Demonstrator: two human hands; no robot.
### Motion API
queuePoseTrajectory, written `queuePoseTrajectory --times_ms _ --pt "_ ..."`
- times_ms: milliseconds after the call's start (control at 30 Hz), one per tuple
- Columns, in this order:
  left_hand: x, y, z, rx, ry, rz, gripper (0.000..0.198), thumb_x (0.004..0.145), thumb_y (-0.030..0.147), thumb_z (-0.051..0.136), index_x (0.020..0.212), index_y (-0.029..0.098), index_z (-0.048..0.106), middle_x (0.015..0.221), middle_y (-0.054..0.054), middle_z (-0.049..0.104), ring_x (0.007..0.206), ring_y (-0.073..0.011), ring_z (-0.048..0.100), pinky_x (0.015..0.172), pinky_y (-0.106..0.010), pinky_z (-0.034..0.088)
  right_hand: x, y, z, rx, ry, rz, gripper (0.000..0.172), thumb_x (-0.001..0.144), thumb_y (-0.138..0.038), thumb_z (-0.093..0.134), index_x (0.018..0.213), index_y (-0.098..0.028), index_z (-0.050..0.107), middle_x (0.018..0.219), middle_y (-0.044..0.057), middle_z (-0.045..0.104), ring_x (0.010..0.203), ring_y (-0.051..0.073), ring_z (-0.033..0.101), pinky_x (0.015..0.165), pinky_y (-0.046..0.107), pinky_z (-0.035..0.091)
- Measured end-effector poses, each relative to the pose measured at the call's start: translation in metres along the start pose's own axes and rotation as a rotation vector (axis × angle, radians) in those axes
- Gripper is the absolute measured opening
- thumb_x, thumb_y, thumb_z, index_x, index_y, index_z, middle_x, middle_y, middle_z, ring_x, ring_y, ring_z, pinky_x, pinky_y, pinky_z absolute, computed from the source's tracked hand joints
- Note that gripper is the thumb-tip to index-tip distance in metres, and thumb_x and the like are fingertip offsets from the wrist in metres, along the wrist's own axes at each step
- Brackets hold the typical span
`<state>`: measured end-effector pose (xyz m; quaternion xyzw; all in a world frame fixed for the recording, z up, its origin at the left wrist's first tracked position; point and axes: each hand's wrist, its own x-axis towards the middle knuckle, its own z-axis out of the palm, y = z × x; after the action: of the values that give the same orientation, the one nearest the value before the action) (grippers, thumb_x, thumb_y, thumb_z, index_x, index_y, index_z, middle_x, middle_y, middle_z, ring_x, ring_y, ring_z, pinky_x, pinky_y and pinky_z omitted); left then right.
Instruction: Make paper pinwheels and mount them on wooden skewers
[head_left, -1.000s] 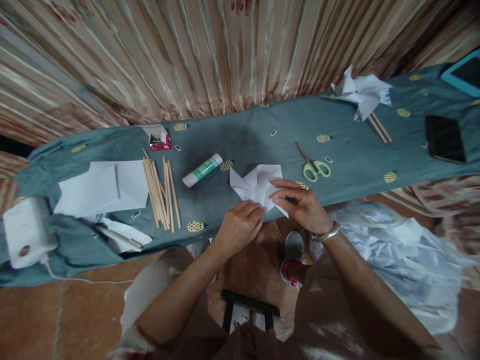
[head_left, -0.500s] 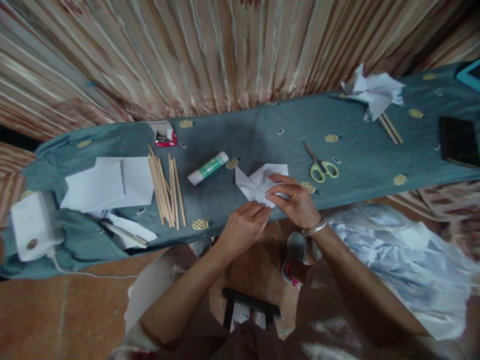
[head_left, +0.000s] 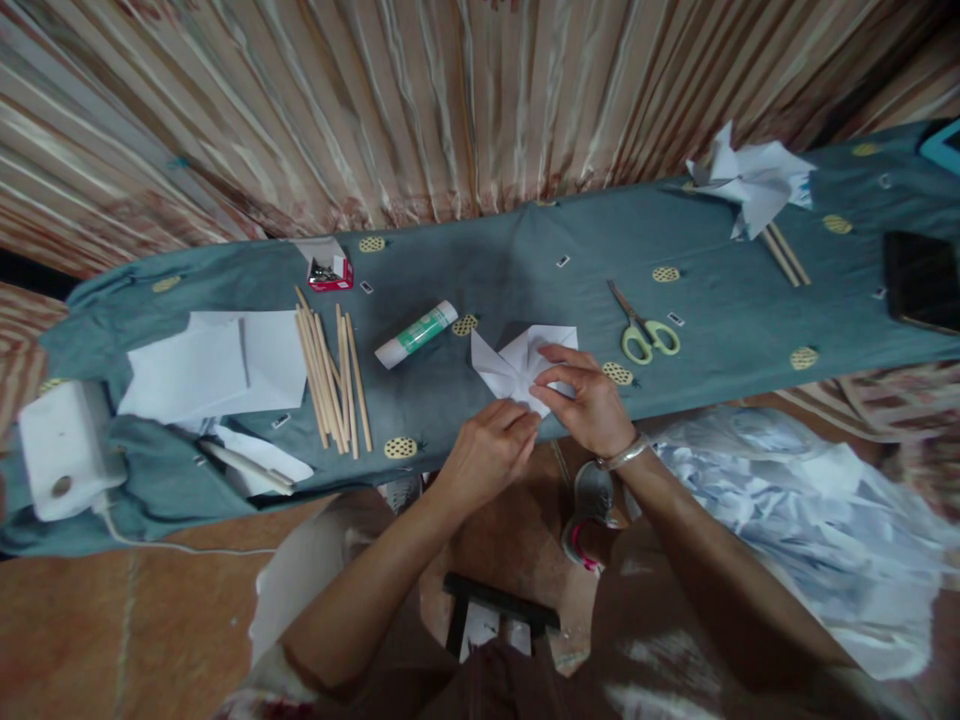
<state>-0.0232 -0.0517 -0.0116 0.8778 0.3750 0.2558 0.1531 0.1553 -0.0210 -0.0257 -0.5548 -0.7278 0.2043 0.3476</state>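
Observation:
A white paper pinwheel (head_left: pixel 517 368) with folded-in blades lies at the table's front edge, between my two hands. My left hand (head_left: pixel 491 445) is closed on its near edge, fingers bent together. From the right, my right hand (head_left: pixel 589 400) pinches a blade near the centre with thumb and fingers. Just right of it rest scissors (head_left: pixel 639 330) with light green handles. A glue stick (head_left: pixel 417 335) with a green label lies to the left of the paper. Whatever sits under my fingertips is hidden.
Thin wooden sticks (head_left: pixel 330 380), white paper sheets (head_left: pixel 187 365) and a small red box of metal pins (head_left: pixel 330 272) are on the left. Finished pinwheels (head_left: pixel 757 180) and a dark phone (head_left: pixel 921 280) lie right. A plastic bag of paper (head_left: pixel 795 510) stands below.
Hands and paper hold almost the same place. My left hand has shifted very slightly; the view has moved a little.

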Motion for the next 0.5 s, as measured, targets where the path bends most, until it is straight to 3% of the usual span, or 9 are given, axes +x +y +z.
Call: queuePoseTrajectory --times_ms 500 --pt "-0.0004 -0.0004 0.0011 0.008 -0.001 0.001 0.015 0.089 0.014 0.052 0.098 0.012 0.063 0.093 -0.008 0.067 0.090 -0.0195 0.064 0.081 -0.033 0.056 0.0008 0.0015 0.0006 -0.026 -0.002 -0.019 0.014 0.082 -0.037 0.066 0.083 -0.023 0.067 0.120 0.010 0.066 0.109 0.027 0.060 0.095 0.046 0.047"
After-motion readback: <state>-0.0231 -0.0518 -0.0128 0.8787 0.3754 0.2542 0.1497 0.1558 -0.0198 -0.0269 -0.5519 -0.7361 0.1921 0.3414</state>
